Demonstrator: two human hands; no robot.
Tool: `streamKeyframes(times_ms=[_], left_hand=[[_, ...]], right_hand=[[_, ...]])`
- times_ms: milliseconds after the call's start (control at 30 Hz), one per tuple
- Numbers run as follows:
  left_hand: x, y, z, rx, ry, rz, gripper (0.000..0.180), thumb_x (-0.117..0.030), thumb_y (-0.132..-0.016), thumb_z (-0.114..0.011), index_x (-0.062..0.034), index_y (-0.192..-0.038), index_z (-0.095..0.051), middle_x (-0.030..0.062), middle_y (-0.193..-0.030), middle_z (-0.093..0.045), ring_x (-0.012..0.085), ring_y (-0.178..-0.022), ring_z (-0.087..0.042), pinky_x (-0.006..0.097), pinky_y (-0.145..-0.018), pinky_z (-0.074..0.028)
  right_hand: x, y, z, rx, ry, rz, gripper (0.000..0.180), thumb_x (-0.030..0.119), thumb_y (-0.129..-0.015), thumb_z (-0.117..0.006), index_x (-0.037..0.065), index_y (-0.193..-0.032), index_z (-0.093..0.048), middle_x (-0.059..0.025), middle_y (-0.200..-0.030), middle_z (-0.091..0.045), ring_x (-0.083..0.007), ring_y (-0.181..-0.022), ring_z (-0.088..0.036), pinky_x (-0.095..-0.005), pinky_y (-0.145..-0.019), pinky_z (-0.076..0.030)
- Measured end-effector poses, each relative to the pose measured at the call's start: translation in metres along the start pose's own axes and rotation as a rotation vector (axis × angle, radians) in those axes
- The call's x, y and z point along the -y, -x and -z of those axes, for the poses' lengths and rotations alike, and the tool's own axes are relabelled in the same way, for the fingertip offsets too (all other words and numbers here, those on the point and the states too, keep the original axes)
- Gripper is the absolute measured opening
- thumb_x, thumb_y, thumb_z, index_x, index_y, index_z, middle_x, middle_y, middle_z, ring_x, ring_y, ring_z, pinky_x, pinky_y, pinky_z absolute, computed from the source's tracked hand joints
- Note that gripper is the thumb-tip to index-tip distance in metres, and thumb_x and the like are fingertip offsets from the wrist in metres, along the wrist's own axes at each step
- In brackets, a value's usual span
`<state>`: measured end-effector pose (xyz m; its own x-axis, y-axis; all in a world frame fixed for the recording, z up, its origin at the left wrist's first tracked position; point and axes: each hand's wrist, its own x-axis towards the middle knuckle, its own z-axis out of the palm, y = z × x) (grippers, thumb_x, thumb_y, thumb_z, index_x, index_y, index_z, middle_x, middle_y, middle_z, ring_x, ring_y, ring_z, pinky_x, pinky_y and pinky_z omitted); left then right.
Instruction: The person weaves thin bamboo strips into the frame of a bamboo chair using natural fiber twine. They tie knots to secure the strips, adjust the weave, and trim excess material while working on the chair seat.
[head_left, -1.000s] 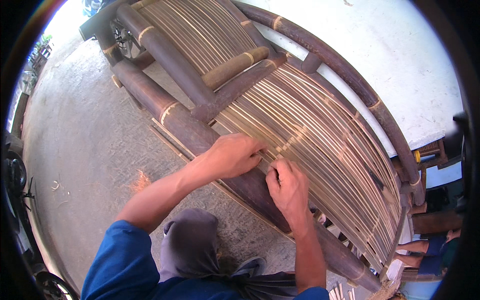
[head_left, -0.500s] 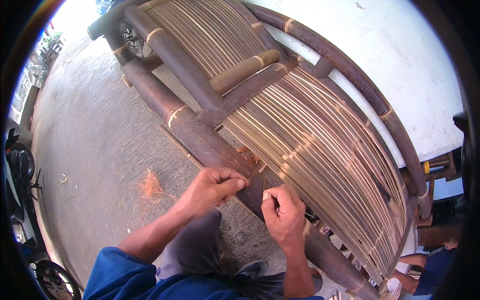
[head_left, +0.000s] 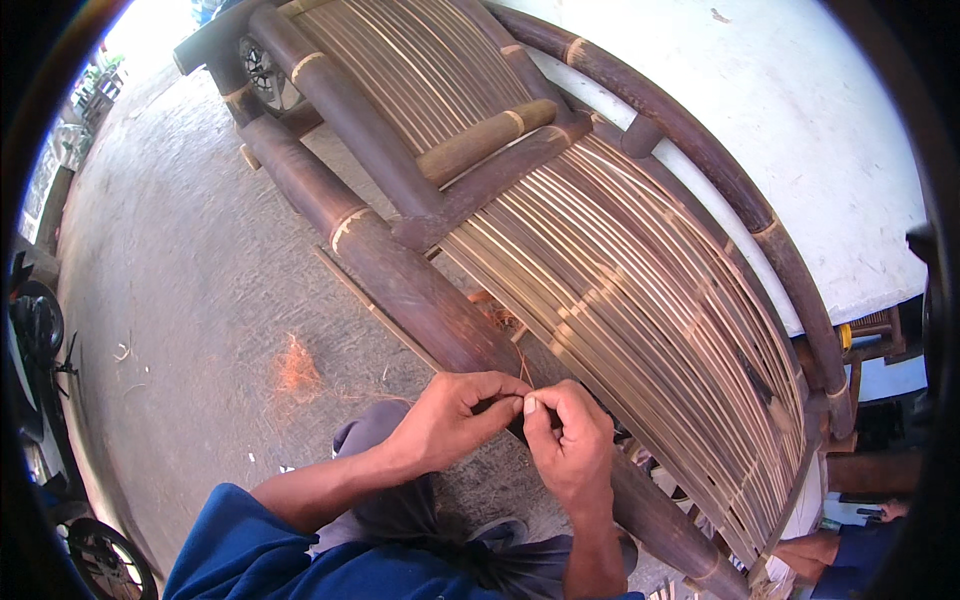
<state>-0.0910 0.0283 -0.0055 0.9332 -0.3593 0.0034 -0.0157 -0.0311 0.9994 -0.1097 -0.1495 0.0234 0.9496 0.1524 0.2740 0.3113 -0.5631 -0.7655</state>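
Note:
My left hand (head_left: 462, 418) and my right hand (head_left: 572, 438) meet fingertip to fingertip over the front rail of a dark bamboo bench. Both pinch a thin orange-brown fibre strand (head_left: 522, 362), which rises in a narrow loop above the fingers; its ends are hidden. Beneath them runs the thick bamboo rail (head_left: 420, 288) with a pale node ring. The seat of split bamboo slats (head_left: 620, 300) spreads out to the right of my hands. A tuft of similar orange fibre (head_left: 498, 312) lies in the gap between rail and slats.
A loose pile of orange fibres (head_left: 296, 370) lies on the concrete floor (head_left: 180, 280) at left. On the slats rests a dark tool with a pale end (head_left: 765, 385). A curved bamboo rail (head_left: 690, 140) borders a white surface (head_left: 800, 150). Another person's arm (head_left: 810, 548) shows at lower right.
My left hand has moved right and slightly down, so the fingertips that were apart now touch. The strand stands as a loop above them. The other person's arm at lower right has shifted.

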Motion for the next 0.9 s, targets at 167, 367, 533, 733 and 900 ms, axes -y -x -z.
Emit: streamKeyframes(times_ms=[167,367,533,733,900], left_hand=[[0.003,0.006,0.002,-0.096,-0.255,-0.137,0.016,-0.012,-0.097,-0.068,0.0005,-0.107,-0.071,0.0124,-0.083,-0.072,0.0214,-0.077,-0.073,0.037,-0.066,-0.055],[0.012,0.012,0.004,-0.146,0.337,0.254,0.022,-0.020,-0.103,-0.064,0.0011,-0.101,-0.071,0.0015,-0.072,-0.063,0.0089,-0.064,-0.059,0.027,-0.055,-0.046],[0.011,0.013,-0.002,-0.148,0.492,0.230,0.025,-0.024,-0.105,-0.063,-0.0016,-0.098,-0.070,-0.0015,-0.068,-0.059,0.0065,-0.061,-0.055,0.024,-0.053,-0.042],[0.011,0.004,0.003,-0.099,0.614,0.398,0.026,-0.025,-0.106,-0.057,-0.0038,-0.096,-0.068,0.0013,-0.066,-0.062,0.0098,-0.053,-0.057,0.024,-0.050,-0.043],[0.009,-0.005,0.014,0.048,0.561,0.456,0.025,-0.026,-0.105,-0.057,-0.0051,-0.095,-0.065,0.0012,-0.065,-0.060,0.0102,-0.052,-0.057,0.024,-0.049,-0.044]], right_hand=[[0.004,-0.007,-0.006,-0.007,-0.031,0.000,0.007,0.005,-0.095,-0.070,-0.001,-0.092,-0.066,-0.0065,-0.077,-0.062,-0.0123,-0.063,-0.056,-0.0290,-0.056,-0.045],[0.011,-0.001,-0.014,0.043,-0.231,-0.332,0.018,0.015,-0.102,-0.065,-0.002,-0.103,-0.070,-0.0006,-0.069,-0.060,-0.0060,-0.058,-0.053,-0.0258,-0.053,-0.043],[0.005,-0.003,-0.018,0.122,-0.453,-0.514,0.024,0.018,-0.104,-0.063,-0.003,-0.112,-0.070,0.0001,-0.067,-0.060,-0.0053,-0.053,-0.052,-0.0227,-0.046,-0.040],[-0.002,-0.010,-0.015,0.049,-1.007,-0.724,0.025,0.015,-0.104,-0.061,-0.003,-0.120,-0.065,-0.0009,-0.070,-0.055,-0.0084,-0.050,-0.053,-0.0225,-0.040,-0.040],[-0.003,-0.015,-0.011,0.230,-0.600,-0.572,0.020,0.010,-0.104,-0.058,-0.001,-0.118,-0.069,-0.0063,-0.077,-0.065,-0.0123,-0.054,-0.059,-0.0273,-0.048,-0.047]])
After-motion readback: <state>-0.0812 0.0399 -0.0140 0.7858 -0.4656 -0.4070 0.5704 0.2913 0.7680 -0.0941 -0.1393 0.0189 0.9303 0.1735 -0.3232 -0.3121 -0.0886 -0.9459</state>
